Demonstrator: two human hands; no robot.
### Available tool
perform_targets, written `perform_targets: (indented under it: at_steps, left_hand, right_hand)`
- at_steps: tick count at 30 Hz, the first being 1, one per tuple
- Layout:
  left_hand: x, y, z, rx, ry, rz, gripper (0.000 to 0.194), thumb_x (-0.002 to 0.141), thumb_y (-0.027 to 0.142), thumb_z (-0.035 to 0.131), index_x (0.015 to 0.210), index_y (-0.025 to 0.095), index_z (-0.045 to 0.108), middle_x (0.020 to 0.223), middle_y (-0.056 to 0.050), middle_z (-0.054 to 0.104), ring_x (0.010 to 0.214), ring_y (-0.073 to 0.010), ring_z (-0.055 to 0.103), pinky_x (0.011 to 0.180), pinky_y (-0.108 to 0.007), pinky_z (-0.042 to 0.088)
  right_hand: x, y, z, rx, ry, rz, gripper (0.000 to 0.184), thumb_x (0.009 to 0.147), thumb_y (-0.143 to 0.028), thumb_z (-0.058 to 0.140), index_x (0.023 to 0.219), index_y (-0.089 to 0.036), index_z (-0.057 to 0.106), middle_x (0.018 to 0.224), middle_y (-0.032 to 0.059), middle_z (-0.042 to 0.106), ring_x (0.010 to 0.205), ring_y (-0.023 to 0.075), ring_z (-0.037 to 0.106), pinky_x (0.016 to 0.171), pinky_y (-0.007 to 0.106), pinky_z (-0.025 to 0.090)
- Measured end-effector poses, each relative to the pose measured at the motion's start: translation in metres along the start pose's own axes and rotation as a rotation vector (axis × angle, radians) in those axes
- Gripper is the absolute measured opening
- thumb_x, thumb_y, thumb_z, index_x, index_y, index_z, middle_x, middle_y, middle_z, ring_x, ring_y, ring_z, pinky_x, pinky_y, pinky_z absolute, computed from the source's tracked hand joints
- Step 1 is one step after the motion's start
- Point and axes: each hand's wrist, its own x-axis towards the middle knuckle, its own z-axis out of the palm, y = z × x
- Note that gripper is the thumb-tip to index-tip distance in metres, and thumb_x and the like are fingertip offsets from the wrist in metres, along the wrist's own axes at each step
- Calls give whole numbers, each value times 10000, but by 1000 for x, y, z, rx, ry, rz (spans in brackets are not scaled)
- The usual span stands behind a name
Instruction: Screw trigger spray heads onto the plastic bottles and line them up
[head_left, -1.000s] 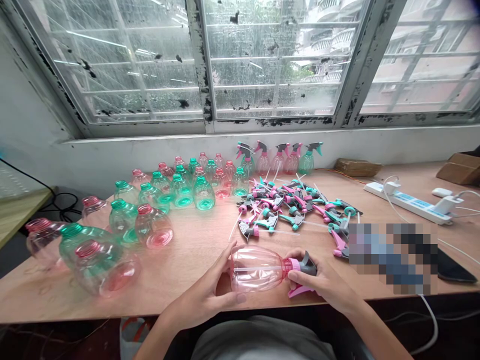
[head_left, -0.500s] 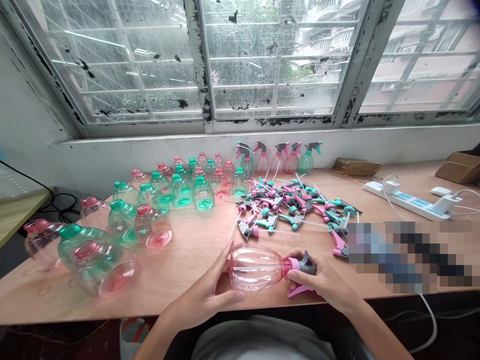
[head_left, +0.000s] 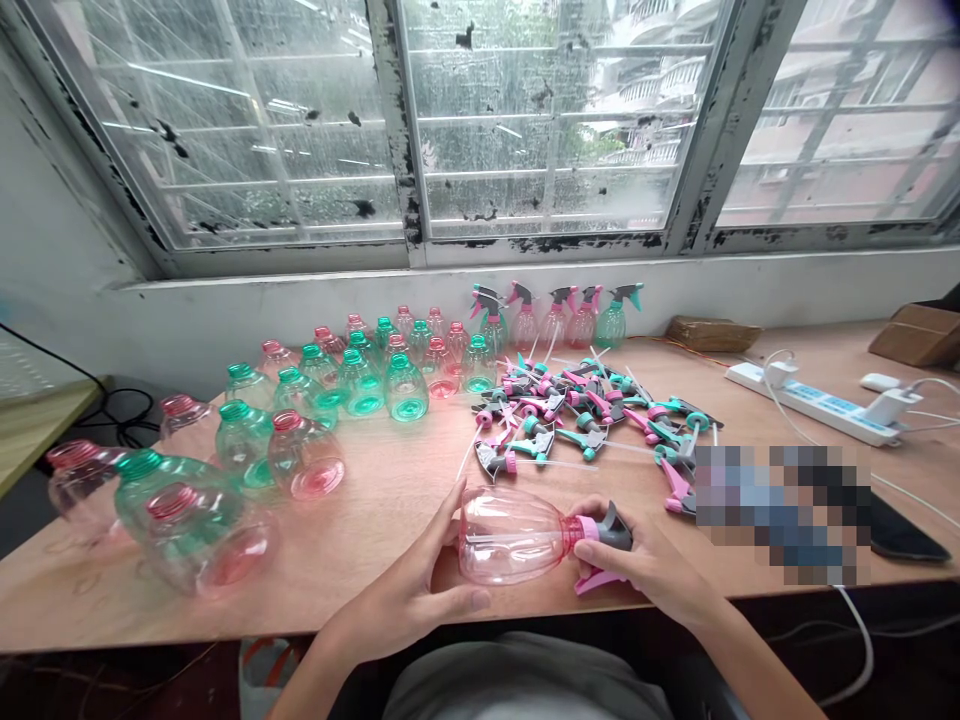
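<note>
A clear pink spray bottle (head_left: 510,535) lies on its side near the front edge of the wooden table (head_left: 375,500). My left hand (head_left: 416,590) cups the bottle's wide base, fingers curled round it. My right hand (head_left: 645,565) grips the pink and grey trigger sprayer head (head_left: 606,545) that sits on the bottle's neck. The sprayer's thin white tube runs inside the bottle.
Several loose pink and teal sprayer heads (head_left: 585,415) lie piled beyond the bottle. Several empty pink and green bottles (head_left: 300,410) stand to the left. Finished spray bottles (head_left: 559,318) line the wall. A white power strip (head_left: 817,405) with cables lies at the right, a dark phone (head_left: 904,535) near it.
The bottle has turned slightly in my hands; both hands stay in nearly the same place.
</note>
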Motion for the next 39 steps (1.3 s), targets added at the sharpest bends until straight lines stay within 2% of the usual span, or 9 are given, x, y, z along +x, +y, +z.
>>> perform_targets:
  at_steps: [7, 17, 24, 27, 31, 35, 39]
  left_hand:
    - [1, -1, -2, 28, 6, -9, 934, 930, 380, 719, 1645, 288, 125, 1726, -25, 192, 1579, -327, 185, 1311, -470, 145]
    - [1, -3, 0, 9, 3, -6, 983, 955, 306, 683, 1645, 290, -16, 1740, -38, 121, 1587, -313, 144, 1295, -452, 211]
    - [1, -2, -1, -23, -2, -48, 961, 928, 355, 721, 1648, 260, 92, 1724, -47, 206, 1579, -305, 189, 1311, -446, 152]
    - [1, -1, -1, -26, -12, -49, 963, 934, 352, 713, 1649, 264, 75, 1723, -49, 207, 1576, -296, 205, 1304, -443, 185]
    - [1, -1, 0, 10, -2, -25, 993, 925, 315, 724, 1648, 288, 43, 1734, -36, 158, 1581, -301, 180, 1307, -445, 164]
    - [2, -2, -1, 16, 5, -1, 987, 928, 288, 711, 1645, 313, 32, 1739, -29, 137, 1580, -320, 171, 1292, -456, 220]
    - [2, -2, -1, 15, -2, 3, 983, 935, 256, 694, 1643, 326, 16, 1730, -21, 182, 1576, -292, 201, 1291, -420, 230]
  right_hand:
    - [1, 2, -1, 50, -25, 13, 459, 773, -453, 860, 1075, -184, 644, 752, -26, 703, 697, 183, 680, 681, 314, 565]
    - [-1, 1, 0, 79, -45, 32, 458, 773, -439, 867, 1072, -187, 628, 745, -35, 699, 680, 177, 686, 654, 313, 595]
    - [2, 1, 0, 77, -50, 37, 493, 763, -470, 869, 1076, -180, 621, 741, -26, 705, 679, 179, 673, 668, 327, 588]
    - [2, 1, 0, 59, -57, 30, 472, 776, -468, 859, 1065, -175, 628, 740, -24, 709, 679, 173, 668, 668, 314, 561]
    - [1, 1, -1, 47, -55, 10, 440, 789, -457, 851, 1050, -175, 637, 754, -24, 707, 681, 166, 663, 673, 305, 536]
    - [1, 2, 0, 75, -71, 2, 427, 801, -463, 841, 1047, -179, 639, 755, -21, 704, 687, 166, 659, 675, 307, 546]
    - [2, 2, -1, 72, -77, 1, 429, 804, -460, 843, 1049, -176, 636, 745, -25, 704, 678, 153, 652, 665, 284, 547]
